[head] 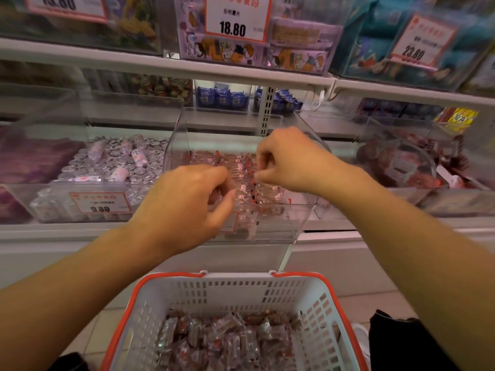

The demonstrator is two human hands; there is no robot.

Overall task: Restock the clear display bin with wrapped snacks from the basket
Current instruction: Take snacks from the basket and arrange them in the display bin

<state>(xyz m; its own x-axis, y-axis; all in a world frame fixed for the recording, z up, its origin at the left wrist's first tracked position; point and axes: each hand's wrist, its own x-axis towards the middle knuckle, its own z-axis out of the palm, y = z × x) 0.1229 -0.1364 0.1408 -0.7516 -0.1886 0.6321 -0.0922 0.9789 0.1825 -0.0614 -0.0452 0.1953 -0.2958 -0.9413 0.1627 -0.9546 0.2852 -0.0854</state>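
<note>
Both hands reach into the clear display bin [300, 218], which sits on the lower shelf [348, 236] with its front wall facing the person. Inside it, wrapped snacks [246, 170] in clear and red wrappers lie in rows across the floor of the bin. The left hand [187, 202] is over the front left part of the bin, fingers curled down among the snacks and the thumb pointing toward the front wall; it seems to be pinching a wrapper, though the fingertips are hidden behind the knuckles. The right hand [289, 159] is further back and to the right, fingers bent tightly and pinching the edge of a wrapper near the middle rows.

Below the arms stands a white basket [230, 293] with an orange rim, its bottom covered with a loose heap of more snacks [227, 341] in the same wrapping.

Left of the bin, touching it, is another clear bin [53, 199] full of silver foil sweets, with a price tag [100, 203] reading 9.80 on its front. To the right is a bin [401, 167] of dark reddish packets, blurred. On the upper shelf [160, 65] stand boxes of printed packets behind a tag [237, 17] reading 18.80, and a teal stack with a tag [417, 41] reading 23.80. Blue packets [222, 99] sit at the back behind the display bin.
</note>
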